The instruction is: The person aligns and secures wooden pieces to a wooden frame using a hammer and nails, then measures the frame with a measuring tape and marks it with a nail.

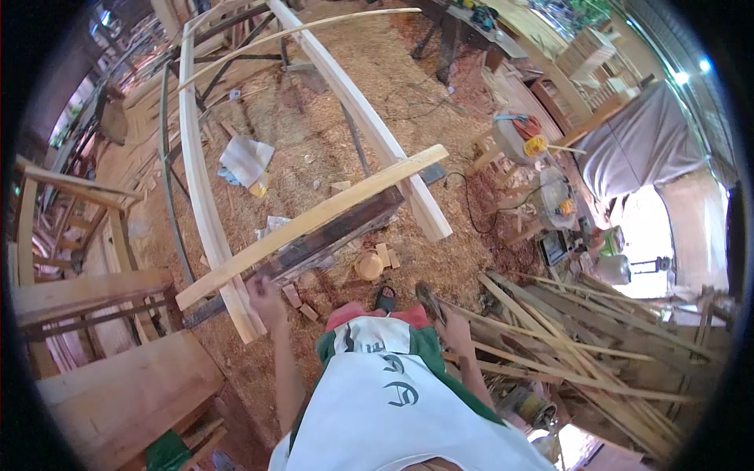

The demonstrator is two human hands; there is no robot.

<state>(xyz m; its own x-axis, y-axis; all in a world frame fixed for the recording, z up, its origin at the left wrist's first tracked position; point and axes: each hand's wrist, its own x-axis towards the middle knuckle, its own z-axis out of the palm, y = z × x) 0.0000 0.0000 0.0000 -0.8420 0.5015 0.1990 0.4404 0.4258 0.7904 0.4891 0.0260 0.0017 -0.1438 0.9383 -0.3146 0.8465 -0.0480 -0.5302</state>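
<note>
Pale crosspiece [314, 224] lies across two long beams [202, 180], probably spacing them; left hand [269, 302] at left beam's near end, grip unclear from here; right hand [455, 328] closed round dark tool [428, 301]

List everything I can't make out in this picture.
All in the head view:
1. Tool: partly hidden by the right grip.
2. Left grip: too small and blurred to tell whether it touches the left beam.
3. Shirt: upper part cut off by the bottom edge.
</note>
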